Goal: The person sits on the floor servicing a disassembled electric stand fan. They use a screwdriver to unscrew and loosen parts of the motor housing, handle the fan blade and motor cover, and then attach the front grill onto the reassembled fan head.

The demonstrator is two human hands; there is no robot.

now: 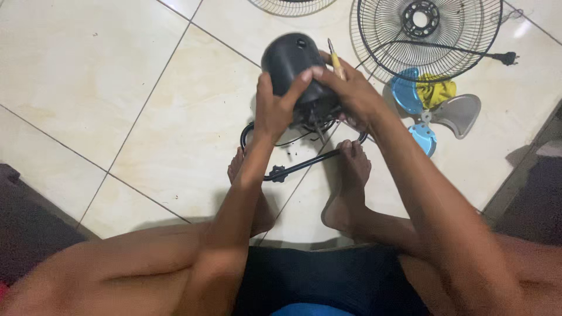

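1. Two hands are both on the black motor housing [294, 64], which sits up off the floor above a black tube stand [304, 159]. The left hand [275, 105] is wrapped around the near side, fingers curled over the top.
2. The right hand [350, 88] grips the housing from the right, closed around it, with a yellow-handled screwdriver [336, 61] tucked in the same hand and poking up past the knuckles.
3. Stuff around: a round wire fan guard [430, 38] lies flat on the floor just behind the right hand, and the edge of a second wire guard [291, 6] peeks in at the top.
4. A fan blade [433, 114] with blue and grey paddles lies to the right, with a yellow cloth [436, 90] bunched against it. A black cord with a plug [508, 58] runs across the guard.
5. Nothing really blocks the housing, though loose wires hang under it, and the person's bare feet rest on the stand's tubing.
6. Surface is a cream tiled floor [105, 76], glossy, with dark grout lines. A dark edge shows at the right, a dark mat-like patch at the left; can't tell what they are.
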